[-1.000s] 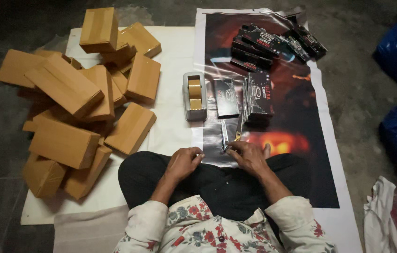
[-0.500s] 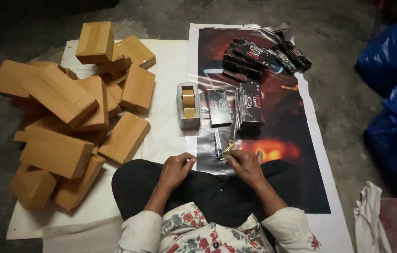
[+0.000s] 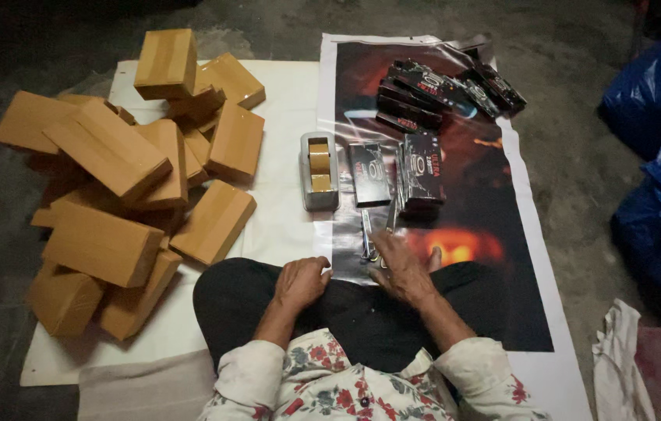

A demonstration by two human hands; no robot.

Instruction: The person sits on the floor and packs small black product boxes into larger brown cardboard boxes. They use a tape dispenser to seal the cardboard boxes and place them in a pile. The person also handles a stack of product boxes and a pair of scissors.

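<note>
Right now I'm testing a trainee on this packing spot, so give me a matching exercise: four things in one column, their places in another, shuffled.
Things:
1. brown boxes
2. tape dispenser
3. blue bags
4. right hand

Places:
A. far right, on the floor
B. on the dark poster, by the metal tool
C. piled on the white sheet, left
D. at the white sheet's edge, beside the poster

Pairs: 1-C, 2-D, 3-A, 4-B

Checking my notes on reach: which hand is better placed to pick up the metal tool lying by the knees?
Probably right: the right hand already rests on the metal tool; the left hand lies curled on the lap.
</note>
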